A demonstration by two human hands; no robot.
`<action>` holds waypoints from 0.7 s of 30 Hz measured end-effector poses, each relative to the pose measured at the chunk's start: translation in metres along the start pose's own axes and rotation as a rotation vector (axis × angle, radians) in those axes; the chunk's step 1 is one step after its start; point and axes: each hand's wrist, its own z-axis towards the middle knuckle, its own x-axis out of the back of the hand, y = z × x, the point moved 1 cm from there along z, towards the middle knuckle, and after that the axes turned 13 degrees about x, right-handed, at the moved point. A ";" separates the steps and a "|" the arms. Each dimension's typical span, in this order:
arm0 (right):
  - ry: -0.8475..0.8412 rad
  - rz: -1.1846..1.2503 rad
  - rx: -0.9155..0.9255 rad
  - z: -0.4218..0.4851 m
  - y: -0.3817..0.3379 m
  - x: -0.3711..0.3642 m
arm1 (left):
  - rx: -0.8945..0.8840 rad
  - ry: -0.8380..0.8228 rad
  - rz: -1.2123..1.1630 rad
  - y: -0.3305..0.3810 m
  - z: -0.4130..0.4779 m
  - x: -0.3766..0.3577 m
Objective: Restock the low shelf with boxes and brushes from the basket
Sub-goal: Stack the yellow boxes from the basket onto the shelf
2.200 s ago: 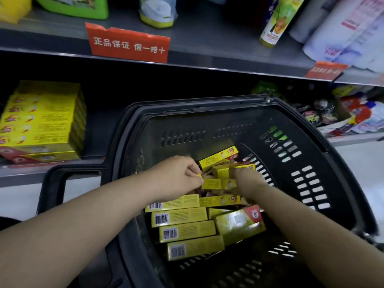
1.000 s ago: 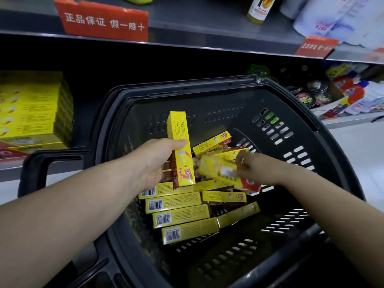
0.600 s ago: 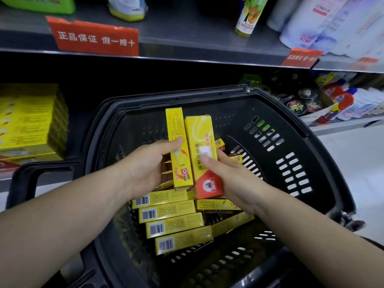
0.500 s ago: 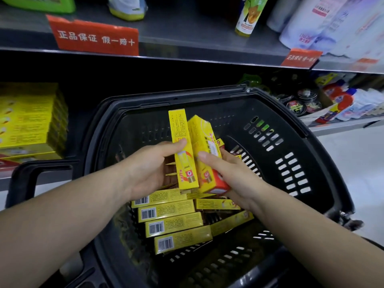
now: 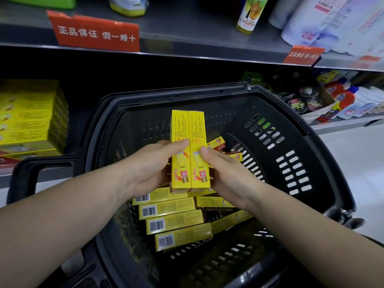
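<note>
The left grip (image 5: 149, 169) and the right grip (image 5: 226, 175) each clasp one upright yellow box. The left box (image 5: 180, 142) and right box (image 5: 197, 140) are pressed side by side with a thumb across each front, probably to square the pair into one bundle for a single carry. Below the grips, more boxes (image 5: 172, 221) lie flat in the black basket (image 5: 207, 91). Left of the grips, the low shelf (image 5: 56, 176) carries a stack of similar yellow boxes (image 5: 27, 117), with dark space beside it. Above the grips is an upper shelf with a red tag (image 5: 95, 34) and bottles (image 5: 248, 15). Pale floor (image 5: 353, 163) lies to the right.
</note>
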 end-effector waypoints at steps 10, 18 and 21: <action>-0.158 -1.161 -0.052 0.041 0.018 0.057 | -0.037 0.237 0.138 -0.002 0.007 0.009; -0.751 -1.954 -0.269 0.063 0.100 0.066 | -0.031 0.288 0.163 -0.004 0.015 0.017; -0.791 -1.867 -0.281 0.063 0.105 0.071 | -0.031 0.292 0.154 -0.004 0.016 0.019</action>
